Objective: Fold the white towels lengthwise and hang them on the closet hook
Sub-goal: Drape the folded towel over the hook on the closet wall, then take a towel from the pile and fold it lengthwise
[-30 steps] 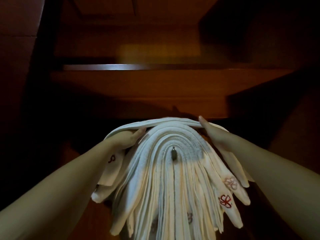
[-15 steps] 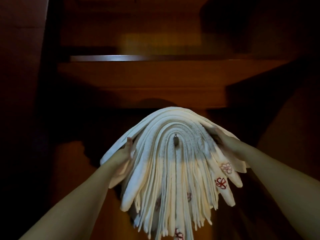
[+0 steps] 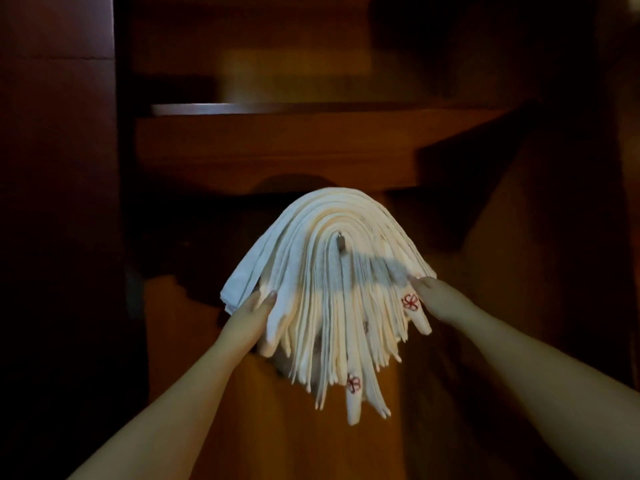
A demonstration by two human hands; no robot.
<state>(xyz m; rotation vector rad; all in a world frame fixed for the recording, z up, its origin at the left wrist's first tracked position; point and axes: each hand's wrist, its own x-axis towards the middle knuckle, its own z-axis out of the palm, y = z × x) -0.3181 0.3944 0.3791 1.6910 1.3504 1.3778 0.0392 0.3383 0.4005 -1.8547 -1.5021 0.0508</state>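
Dim overall, warm orange cast. Light comes from behind the camera, brightest on the towels (image 3: pixel 332 271) and both forearms. A grey shadow band crosses the towels just below the hook (image 3: pixel 341 242). A rounded shadow sits on the wood above the towel stack. Left side and right corners fall to near black. Faint yellow glare patch on the back panel above the shelf (image 3: pixel 311 109), whose edge catches a thin highlight. Soft focus throughout, fine noise, wide-angle stretch on the arms at the bottom corners.

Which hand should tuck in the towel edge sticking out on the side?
Probably the left hand: its fingers already touch the loose outer layers of the towels there.
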